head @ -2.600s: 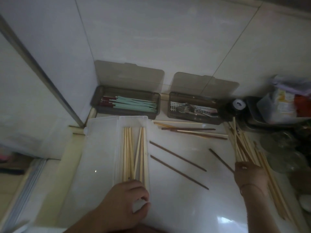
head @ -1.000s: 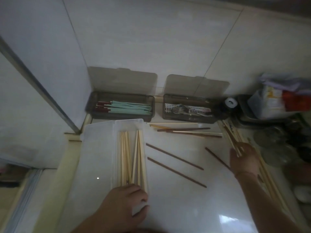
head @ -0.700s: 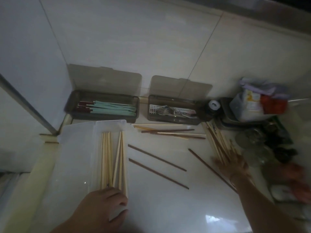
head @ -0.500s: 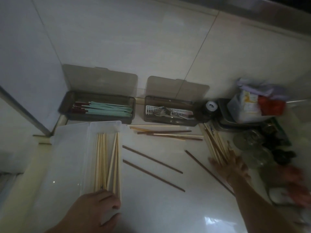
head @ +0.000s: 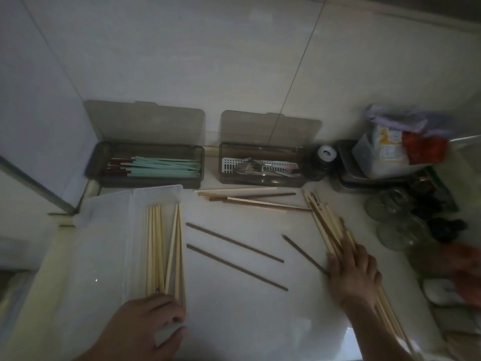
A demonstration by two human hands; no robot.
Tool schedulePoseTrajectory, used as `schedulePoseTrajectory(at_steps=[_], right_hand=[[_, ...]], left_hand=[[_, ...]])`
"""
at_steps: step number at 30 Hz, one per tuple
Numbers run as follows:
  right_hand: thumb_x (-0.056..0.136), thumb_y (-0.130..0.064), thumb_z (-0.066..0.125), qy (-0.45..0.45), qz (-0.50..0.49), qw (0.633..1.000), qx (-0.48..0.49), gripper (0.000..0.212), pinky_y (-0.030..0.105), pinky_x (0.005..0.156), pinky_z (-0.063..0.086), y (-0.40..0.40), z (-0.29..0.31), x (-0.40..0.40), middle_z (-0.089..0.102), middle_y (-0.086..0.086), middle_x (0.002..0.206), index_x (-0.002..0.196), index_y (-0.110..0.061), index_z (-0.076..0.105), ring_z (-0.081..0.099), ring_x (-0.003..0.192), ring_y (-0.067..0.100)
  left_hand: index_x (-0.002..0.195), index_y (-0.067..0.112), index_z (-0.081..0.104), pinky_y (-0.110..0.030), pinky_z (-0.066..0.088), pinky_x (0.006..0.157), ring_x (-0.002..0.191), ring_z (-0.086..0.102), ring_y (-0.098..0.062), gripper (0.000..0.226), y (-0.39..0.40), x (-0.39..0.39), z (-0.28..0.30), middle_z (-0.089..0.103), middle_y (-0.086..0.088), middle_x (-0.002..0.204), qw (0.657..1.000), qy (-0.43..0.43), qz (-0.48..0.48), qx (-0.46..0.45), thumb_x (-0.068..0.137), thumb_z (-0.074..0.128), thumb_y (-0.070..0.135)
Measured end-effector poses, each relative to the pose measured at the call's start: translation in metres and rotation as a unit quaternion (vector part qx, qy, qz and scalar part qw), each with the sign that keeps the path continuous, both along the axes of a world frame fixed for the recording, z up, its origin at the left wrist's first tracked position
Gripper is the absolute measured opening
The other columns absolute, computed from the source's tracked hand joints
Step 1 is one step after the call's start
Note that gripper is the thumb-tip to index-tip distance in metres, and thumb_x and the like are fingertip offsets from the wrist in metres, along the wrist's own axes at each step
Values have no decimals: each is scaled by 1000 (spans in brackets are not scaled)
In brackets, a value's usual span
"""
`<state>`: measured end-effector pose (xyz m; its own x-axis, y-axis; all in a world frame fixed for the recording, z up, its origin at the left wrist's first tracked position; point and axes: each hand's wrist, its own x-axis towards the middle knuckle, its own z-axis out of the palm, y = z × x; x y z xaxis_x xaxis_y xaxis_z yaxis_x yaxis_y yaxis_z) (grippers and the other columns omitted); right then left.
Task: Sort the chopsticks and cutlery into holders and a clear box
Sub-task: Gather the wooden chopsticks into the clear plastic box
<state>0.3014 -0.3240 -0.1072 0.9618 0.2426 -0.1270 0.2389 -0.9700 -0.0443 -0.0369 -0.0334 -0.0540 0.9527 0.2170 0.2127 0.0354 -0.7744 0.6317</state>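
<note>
1. The right hand [head: 355,272] lies flat with straight fingers on the lower part of the loose pile of pale chopsticks [head: 326,224]. It presses them against the counter and clasps none of them (I judge it is gathering them so that they do not roll away).
2. The left hand [head: 153,323] curls its fingers and thumb around the near end of the clear box [head: 153,196], I think to keep the box steady while more sticks come in.
3. Some pale sticks [head: 164,246] are already inside this box, lying along its length, because only so do they fit.
4. Between the two hands, three dark brown chopsticks [head: 234,242] lie apart on the white counter [head: 242,316], not yet sorted.
5. A small mixed group [head: 250,198] of pale and dark sticks lies just before the holders.
6. At the wall, the left holder [head: 145,178] keeps the teal chopsticks [head: 166,166], and the right holder [head: 260,179] keeps metal cutlery [head: 250,166]. Both lids stand open against the tiles, so access is free.
7. The next step is probably to lift the pale pile into the box.
</note>
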Motion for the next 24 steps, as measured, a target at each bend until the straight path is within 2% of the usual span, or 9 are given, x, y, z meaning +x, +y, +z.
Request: schedulePoseTrajectory(at_steps=[5,8,13,18,24], right_hand=[[84,-68,3,5,3,1000,-23,71,47,113,21,-9,1,-20,20,0,153,148,-40,17,17,138,28],[84,-68,5,1,28,999,-28,71,47,113,22,-12,1,-24,23,-1,152,148,-40,21,18,137,27],[91,-64,15,20,173,985,-17,63,52,108,29,-10,-1,-28,40,6,146,142,-33,37,32,134,36],[95,-61,11,40,284,958,-22,58,45,116,8,32,2,-36,27,0,155,147,-38,24,17,144,30],[93,-64,1,54,349,935,-19,64,48,116,1,91,5,-48,13,-1,160,150,-37,12,1,147,27]], left_hand=[[78,28,66,-8,43,62,70,56,3,12,-1,0,0,59,19,83,1000,-2,-1,13,80,71,38],[77,29,66,-8,43,61,70,55,4,11,-2,0,2,60,19,82,1000,-4,1,17,76,73,37],[79,30,66,-8,45,63,72,57,3,13,-2,-2,1,61,19,84,1000,8,-4,16,75,74,39],[80,30,68,-8,45,66,74,58,3,15,-2,-3,-1,61,20,86,1000,19,-5,18,74,78,38],[80,30,66,-6,40,63,73,55,3,12,-3,-3,1,59,19,84,999,28,1,26,75,75,36]])
